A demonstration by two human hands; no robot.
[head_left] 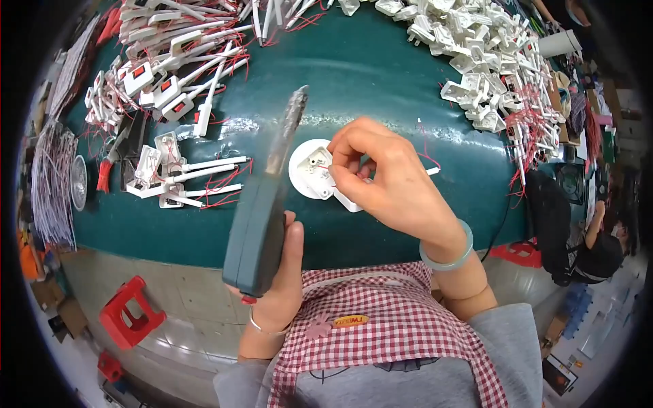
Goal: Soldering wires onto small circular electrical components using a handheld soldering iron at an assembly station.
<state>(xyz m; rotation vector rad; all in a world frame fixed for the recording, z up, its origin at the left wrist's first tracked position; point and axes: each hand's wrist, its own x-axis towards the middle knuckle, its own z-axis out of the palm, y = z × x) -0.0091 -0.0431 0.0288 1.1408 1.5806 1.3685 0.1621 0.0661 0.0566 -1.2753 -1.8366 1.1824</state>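
My left hand (291, 262) is wrapped round the body of a dark green soldering gun (255, 224). Its long, crusted silvery tip rises over the bench, slightly blurred. To its right, a round white base (299, 155) lies on the green bench top, with an open white plastic housing (316, 174) on it. My right hand (388, 170) hovers over the right side of the housing, fingers curled and pinched together. Whatever those fingers hold is hidden. Just beyond that hand, a thin red wire (427, 151) and a small white tube end (432, 171) stick out.
White handles with red switches (165, 85) are heaped at the back left. Nearer lie several open housings with rods (166, 170). White shells (476, 61) and red wires (530, 112) pile up at the right. A red stool (130, 311) stands left on the floor; another person (602, 251) sits far right.
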